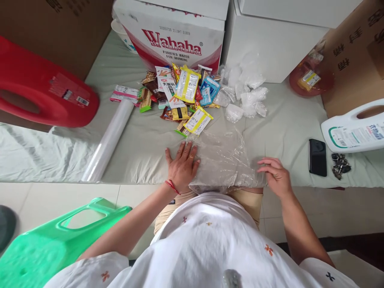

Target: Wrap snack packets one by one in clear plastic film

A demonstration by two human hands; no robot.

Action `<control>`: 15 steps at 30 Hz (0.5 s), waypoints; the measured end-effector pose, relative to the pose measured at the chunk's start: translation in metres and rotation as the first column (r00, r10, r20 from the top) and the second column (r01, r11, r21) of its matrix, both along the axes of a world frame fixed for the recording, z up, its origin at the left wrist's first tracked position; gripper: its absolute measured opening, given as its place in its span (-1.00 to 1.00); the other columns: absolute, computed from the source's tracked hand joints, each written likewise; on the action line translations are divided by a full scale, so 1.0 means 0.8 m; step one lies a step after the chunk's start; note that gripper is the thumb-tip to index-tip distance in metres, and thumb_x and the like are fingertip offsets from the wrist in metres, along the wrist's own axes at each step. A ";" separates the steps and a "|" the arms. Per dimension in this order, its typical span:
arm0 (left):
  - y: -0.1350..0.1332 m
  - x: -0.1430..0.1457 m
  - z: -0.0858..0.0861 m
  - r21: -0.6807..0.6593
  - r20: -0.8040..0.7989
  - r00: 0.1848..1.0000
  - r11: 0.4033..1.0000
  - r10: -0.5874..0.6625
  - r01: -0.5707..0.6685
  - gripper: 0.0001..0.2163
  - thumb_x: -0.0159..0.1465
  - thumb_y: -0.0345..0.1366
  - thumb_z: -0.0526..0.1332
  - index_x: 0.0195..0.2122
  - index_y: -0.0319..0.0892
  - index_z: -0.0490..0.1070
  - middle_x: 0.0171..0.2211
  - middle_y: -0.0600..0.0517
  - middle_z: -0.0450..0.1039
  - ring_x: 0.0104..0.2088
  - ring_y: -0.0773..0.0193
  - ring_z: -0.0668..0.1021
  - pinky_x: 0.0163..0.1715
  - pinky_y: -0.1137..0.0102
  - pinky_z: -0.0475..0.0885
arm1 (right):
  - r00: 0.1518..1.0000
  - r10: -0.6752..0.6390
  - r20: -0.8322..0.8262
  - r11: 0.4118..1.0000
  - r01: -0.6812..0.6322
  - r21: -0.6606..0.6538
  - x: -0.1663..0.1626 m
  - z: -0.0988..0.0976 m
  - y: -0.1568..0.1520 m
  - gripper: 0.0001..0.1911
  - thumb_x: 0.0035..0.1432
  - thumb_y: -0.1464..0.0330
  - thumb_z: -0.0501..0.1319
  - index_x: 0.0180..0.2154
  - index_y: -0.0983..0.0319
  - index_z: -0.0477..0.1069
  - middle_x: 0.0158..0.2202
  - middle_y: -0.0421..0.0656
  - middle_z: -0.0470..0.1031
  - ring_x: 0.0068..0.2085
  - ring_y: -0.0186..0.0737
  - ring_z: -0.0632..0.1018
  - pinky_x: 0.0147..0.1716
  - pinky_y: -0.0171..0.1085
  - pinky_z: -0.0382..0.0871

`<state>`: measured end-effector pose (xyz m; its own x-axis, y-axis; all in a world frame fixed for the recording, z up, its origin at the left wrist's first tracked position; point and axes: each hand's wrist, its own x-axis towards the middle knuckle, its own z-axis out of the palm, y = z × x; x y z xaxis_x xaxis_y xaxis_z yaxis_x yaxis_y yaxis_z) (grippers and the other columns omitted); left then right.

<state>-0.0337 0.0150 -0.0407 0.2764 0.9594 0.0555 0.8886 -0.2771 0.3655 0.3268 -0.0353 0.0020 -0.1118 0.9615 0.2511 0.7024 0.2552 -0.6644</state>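
My left hand (183, 163) lies flat with its fingers spread on the cloth-covered table, at the left edge of a clear plastic sheet (223, 154). The sheet is thin and wrinkled, and it reaches the table's front edge. To the right of it hovers my right hand (275, 173), fingers apart and slightly bent, with nothing seen in them. Just beyond the sheet is a heap of small packaged snacks (187, 86), a yellow-and-white packet (199, 121) nearest. Beside the heap sit several crumpled clear plastic bundles (247, 94).
A roll of clear film (109, 140) lies at left, near a red jug (45, 86). A Wahaha carton (177, 38) and a white box (270, 44) stand behind. At right are a phone (318, 157), keys (341, 165), a white bottle (357, 128) and a red container (309, 82). A green plastic stool (60, 248) stands below left.
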 end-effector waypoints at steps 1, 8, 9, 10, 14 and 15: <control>0.004 -0.001 0.002 -0.016 -0.008 1.000 1.000 -0.016 0.016 -0.49 0.48 -0.11 -0.01 0.44 -0.04 0.18 0.46 -0.19 0.12 0.47 -0.16 0.16 0.33 -0.41 -0.41 | 0.998 -0.054 -0.013 0.997 0.055 0.045 -0.007 0.009 0.008 -0.57 0.20 0.56 0.08 -0.34 0.00 0.64 -0.16 -0.18 0.64 0.02 -0.01 0.55 0.05 0.11 0.48; 0.032 -0.016 0.000 -0.046 -0.018 0.992 0.991 -0.123 0.122 -0.45 0.46 -0.02 0.02 0.44 -0.02 0.18 0.48 -0.20 0.06 0.45 -0.19 0.20 0.32 -0.43 -0.42 | 0.966 0.199 0.165 0.978 -0.186 -0.089 -0.078 0.015 0.101 -0.70 0.31 0.33 0.21 0.02 0.06 0.60 0.16 -0.09 0.55 0.22 0.11 0.45 0.23 0.15 0.35; 0.035 -0.019 -0.001 -0.049 -0.017 0.991 0.990 -0.135 0.134 -0.44 0.45 0.00 0.03 0.44 -0.01 0.17 0.48 -0.19 0.06 0.44 -0.19 0.21 0.34 -0.41 -0.42 | 0.952 0.229 0.204 0.969 -0.205 -0.135 -0.083 0.010 0.116 -0.73 0.32 0.33 0.20 -0.03 0.10 0.62 0.10 -0.06 0.59 0.16 0.11 0.49 0.17 0.14 0.39; 0.037 -0.023 -0.002 -0.052 -0.014 0.989 0.988 -0.146 0.145 -0.43 0.45 0.02 0.05 0.44 0.00 0.17 0.47 -0.19 0.07 0.44 -0.19 0.22 0.35 -0.39 -0.42 | 0.941 0.239 0.241 0.966 -0.204 -0.161 -0.088 0.006 0.133 -0.75 0.33 0.33 0.18 -0.09 0.12 0.64 0.01 -0.03 0.62 0.08 0.11 0.52 0.10 0.11 0.43; 0.041 -0.031 -0.003 -0.054 -0.005 0.986 0.985 -0.167 0.167 -0.42 0.44 0.04 0.06 0.45 0.03 0.17 0.47 -0.17 0.09 0.44 -0.17 0.23 0.38 -0.34 -0.40 | 0.903 0.260 0.342 0.966 -0.249 -0.075 -0.126 0.014 0.204 -0.65 0.34 0.45 0.09 -0.04 0.13 0.63 -0.09 -0.08 0.62 0.02 0.04 0.52 0.05 0.00 0.43; 0.041 -0.031 -0.003 -0.054 -0.008 0.986 0.985 -0.167 0.167 -0.42 0.44 0.03 0.06 0.45 0.03 0.16 0.47 -0.17 0.08 0.44 -0.16 0.23 0.38 -0.34 -0.40 | 0.882 0.305 0.359 0.950 -0.310 -0.045 -0.142 0.017 0.223 -0.61 0.33 0.49 0.09 0.02 0.14 0.60 0.03 -0.10 0.59 0.10 0.04 0.49 0.10 -0.01 0.41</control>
